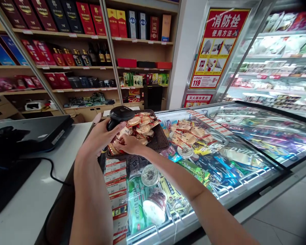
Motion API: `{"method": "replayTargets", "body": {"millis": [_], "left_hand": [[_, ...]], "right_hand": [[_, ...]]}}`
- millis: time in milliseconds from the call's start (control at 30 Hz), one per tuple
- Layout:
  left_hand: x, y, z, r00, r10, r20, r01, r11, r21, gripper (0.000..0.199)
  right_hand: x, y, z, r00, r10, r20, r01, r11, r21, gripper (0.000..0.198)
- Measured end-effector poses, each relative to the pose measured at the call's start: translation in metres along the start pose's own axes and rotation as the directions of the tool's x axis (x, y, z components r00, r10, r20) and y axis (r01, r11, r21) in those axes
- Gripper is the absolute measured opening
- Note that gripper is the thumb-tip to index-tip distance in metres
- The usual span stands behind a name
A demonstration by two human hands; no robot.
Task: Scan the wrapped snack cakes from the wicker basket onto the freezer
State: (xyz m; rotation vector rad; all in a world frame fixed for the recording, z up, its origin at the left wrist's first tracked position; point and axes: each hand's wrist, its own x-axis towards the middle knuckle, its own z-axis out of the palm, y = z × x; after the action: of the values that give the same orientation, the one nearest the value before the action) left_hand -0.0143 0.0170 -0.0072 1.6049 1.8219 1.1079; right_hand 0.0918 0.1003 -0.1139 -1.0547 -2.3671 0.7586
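My left hand [102, 134] is wrapped round a black handheld barcode scanner [121, 113], its head above the thumb. Just beside it, my right hand [131, 144] reaches into a dark brown woven basket [162, 139], fingers closed on a wrapped biscuit [122, 133] in clear film with red ties. Part of that pack is hidden behind my fingers. More such packs [144, 128] fill the basket, which rests on the freezer's glass top by the counter. A loose pile of similar packs [187, 133] shows to the right of the basket.
A glass-topped freezer [260, 190] with ice creams runs to the right. On the left, a white counter [53, 177] carries a flat black device [40, 132] and a cable [51, 170]. Shelves of boxed bottles [84, 17] stand behind; a fire-hydrant sign [219, 47] hangs on the wall.
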Motion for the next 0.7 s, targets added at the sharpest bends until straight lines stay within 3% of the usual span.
{"method": "replayTargets", "body": {"millis": [233,333,467,600,700], "left_hand": [[0.003,0.001,0.007,0.993,0.089,0.072,-0.089,0.996,-0.007,0.05],[0.003,0.004,0.012,0.991,0.119,0.066,-0.119,0.993,-0.004,0.05],[0.001,0.008,0.016,0.991,0.099,0.086,-0.099,0.995,-0.01,0.044],[0.0,0.012,0.02,0.989,0.089,0.118,-0.084,0.995,-0.044,0.038],[0.002,0.013,0.025,0.977,0.09,0.194,-0.084,0.996,-0.036,0.038]], "right_hand": [[-0.006,0.013,-0.014,0.981,-0.188,-0.037,0.186,0.981,-0.052,0.025],[-0.012,0.017,-0.013,0.984,-0.158,-0.082,0.151,0.985,-0.087,0.022],[-0.024,0.044,-0.033,0.963,-0.094,-0.254,0.106,0.994,0.037,0.002],[-0.043,0.078,-0.082,0.938,0.091,-0.334,0.03,0.939,0.341,0.046],[-0.06,0.09,-0.121,0.912,0.243,-0.329,-0.016,0.826,0.564,0.051]]}}
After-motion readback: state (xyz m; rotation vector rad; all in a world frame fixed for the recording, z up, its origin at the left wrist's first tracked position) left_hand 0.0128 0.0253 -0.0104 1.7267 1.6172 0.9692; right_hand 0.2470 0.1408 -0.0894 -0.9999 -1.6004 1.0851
